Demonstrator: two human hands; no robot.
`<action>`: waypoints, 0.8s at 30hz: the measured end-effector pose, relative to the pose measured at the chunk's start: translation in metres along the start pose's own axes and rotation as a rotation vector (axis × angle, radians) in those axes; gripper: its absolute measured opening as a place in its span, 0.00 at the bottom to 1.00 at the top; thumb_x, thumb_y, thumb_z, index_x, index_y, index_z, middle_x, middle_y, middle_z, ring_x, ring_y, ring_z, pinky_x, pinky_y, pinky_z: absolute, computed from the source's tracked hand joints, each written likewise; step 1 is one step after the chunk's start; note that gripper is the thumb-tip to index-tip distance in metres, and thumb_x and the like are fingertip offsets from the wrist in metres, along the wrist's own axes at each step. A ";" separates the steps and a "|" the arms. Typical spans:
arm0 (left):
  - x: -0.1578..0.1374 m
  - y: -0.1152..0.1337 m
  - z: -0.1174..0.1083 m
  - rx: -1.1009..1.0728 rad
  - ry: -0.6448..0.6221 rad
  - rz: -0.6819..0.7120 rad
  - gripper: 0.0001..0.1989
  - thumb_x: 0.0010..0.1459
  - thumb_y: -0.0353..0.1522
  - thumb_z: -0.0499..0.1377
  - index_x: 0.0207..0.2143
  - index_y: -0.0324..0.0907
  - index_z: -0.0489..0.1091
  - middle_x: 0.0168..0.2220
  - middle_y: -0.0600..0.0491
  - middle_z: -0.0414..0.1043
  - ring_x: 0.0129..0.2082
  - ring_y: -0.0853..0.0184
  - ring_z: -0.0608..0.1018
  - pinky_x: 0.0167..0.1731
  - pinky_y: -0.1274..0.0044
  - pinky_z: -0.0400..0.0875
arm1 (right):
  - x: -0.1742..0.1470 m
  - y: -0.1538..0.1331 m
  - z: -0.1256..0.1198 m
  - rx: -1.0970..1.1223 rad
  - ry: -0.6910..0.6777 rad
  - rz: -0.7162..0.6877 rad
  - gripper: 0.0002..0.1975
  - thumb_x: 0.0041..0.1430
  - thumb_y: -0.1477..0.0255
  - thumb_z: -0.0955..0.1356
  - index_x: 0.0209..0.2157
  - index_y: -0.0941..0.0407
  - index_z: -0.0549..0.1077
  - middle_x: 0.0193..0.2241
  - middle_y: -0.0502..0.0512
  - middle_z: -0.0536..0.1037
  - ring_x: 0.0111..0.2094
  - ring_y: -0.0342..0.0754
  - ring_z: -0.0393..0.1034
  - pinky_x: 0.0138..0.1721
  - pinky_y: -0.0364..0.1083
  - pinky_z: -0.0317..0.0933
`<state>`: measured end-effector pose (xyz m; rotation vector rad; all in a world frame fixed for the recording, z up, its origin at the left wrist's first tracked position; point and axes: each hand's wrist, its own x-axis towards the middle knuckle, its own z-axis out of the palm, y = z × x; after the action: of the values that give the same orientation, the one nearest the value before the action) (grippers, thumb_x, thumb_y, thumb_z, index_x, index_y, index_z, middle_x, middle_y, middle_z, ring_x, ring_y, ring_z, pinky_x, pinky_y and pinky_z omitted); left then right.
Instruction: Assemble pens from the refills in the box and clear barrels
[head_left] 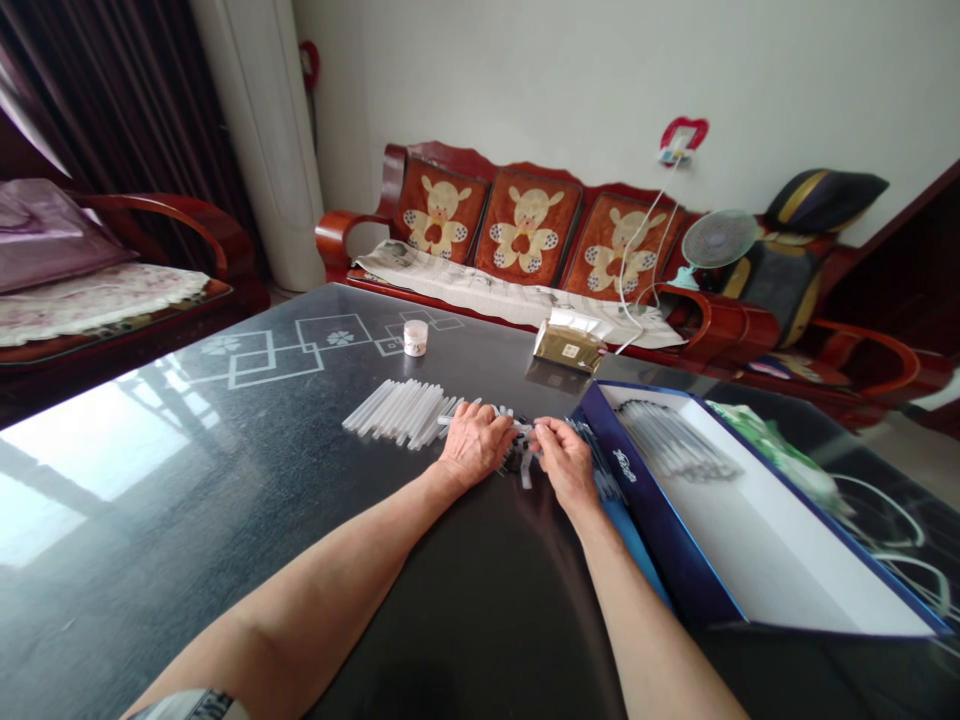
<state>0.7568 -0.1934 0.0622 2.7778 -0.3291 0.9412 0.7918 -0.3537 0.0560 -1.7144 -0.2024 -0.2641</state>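
My left hand point(478, 440) is closed round a thin translucent plastic tube, whose ends show on both sides of the fingers. Close by on the right, my right hand point(564, 458) pinches at the tube's right end; whatever small piece it holds is too small to make out. Below and between the fingers lie small black and clear pieces point(516, 462), partly hidden by my hands. To the left, a pile of similar translucent tubes point(397, 410) is spread side by side on the dark glossy table point(262, 470).
Right of my hands stands an open blue box point(795, 570) with white inside, holding a bundle of dark-ended clear tubes point(675, 442). Dark thin items point(596, 460) lie along its left side. Farther back are a small white tub point(415, 338) and a tissue box point(568, 348). A green bag point(780, 450) sits behind the box.
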 end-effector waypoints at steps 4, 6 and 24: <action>0.000 0.000 0.000 0.014 -0.003 -0.022 0.20 0.66 0.41 0.45 0.36 0.43 0.73 0.30 0.49 0.69 0.34 0.62 0.69 0.38 0.69 0.57 | 0.008 0.008 -0.007 -0.026 0.136 0.019 0.20 0.48 0.58 0.69 0.38 0.58 0.74 0.32 0.57 0.79 0.29 0.48 0.74 0.28 0.44 0.65; 0.000 0.000 0.000 0.017 -0.013 -0.024 0.20 0.66 0.41 0.45 0.36 0.43 0.73 0.31 0.49 0.70 0.34 0.62 0.70 0.38 0.69 0.57 | 0.008 0.011 -0.009 -0.146 0.158 -0.040 0.18 0.48 0.59 0.68 0.36 0.58 0.74 0.30 0.57 0.79 0.30 0.49 0.74 0.32 0.46 0.66; 0.000 0.001 0.000 -0.021 -0.030 0.006 0.19 0.66 0.41 0.45 0.35 0.42 0.73 0.31 0.49 0.70 0.34 0.62 0.70 0.39 0.70 0.59 | -0.004 -0.003 -0.003 -0.387 0.010 -0.378 0.13 0.58 0.65 0.64 0.33 0.56 0.77 0.33 0.56 0.79 0.35 0.48 0.73 0.39 0.45 0.65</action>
<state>0.7567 -0.1945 0.0625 2.7756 -0.3507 0.8929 0.7868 -0.3557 0.0583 -2.0496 -0.4952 -0.6231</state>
